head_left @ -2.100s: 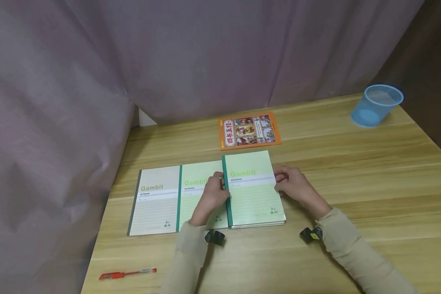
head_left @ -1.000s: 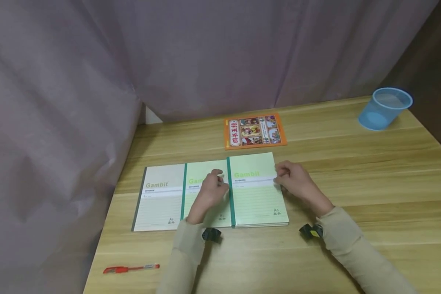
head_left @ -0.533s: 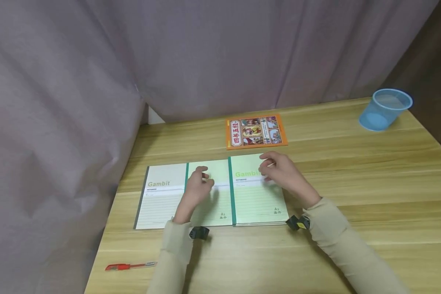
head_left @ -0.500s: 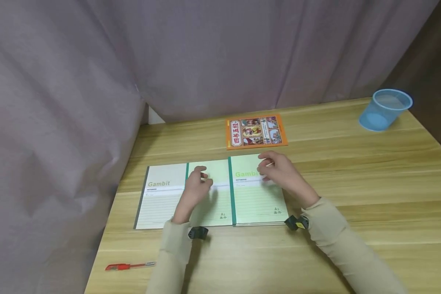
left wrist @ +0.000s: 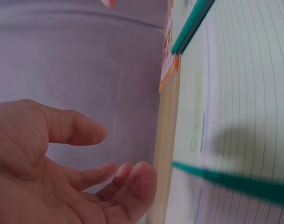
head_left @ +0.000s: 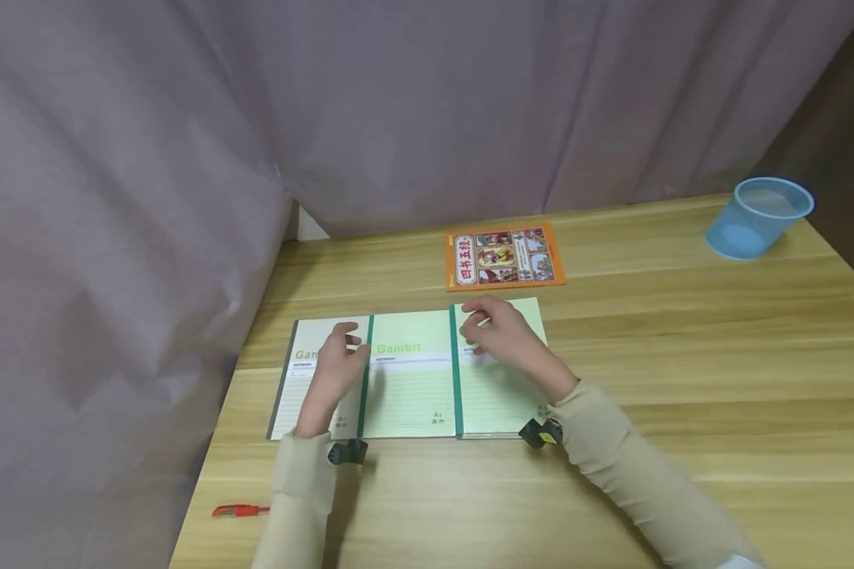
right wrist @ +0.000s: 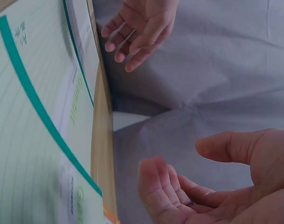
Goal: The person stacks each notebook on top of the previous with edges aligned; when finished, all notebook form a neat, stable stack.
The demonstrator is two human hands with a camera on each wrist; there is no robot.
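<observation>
My left hand (head_left: 336, 367) hovers above the seam between a grey-spined Gambit notebook (head_left: 292, 403) and a green-spined notebook (head_left: 413, 395) beside it. Its fingers are loosely bent, with thumb and fingertips apart and nothing between them in the left wrist view. Over the right-hand notebook stack (head_left: 494, 403), whose top cover is also green-spined, floats my right hand (head_left: 501, 336). It holds nothing either; a gap shows between its thumb and fingers in the right wrist view. The right hand hides most of the top notebook's title. All the notebooks lie flat, side by side.
Behind the notebooks lies an orange picture book (head_left: 505, 257). A blue mesh bin (head_left: 757, 221) stands at the table's far right corner. A red pen (head_left: 238, 510) lies at the front left, partly covered by the left sleeve. A grey-purple curtain (head_left: 427, 111) hangs behind the table.
Both hands have let go of the right-hand notebook stack's edges and moved left, rising above the covers. The notebooks stay in place, while the view has shifted slightly.
</observation>
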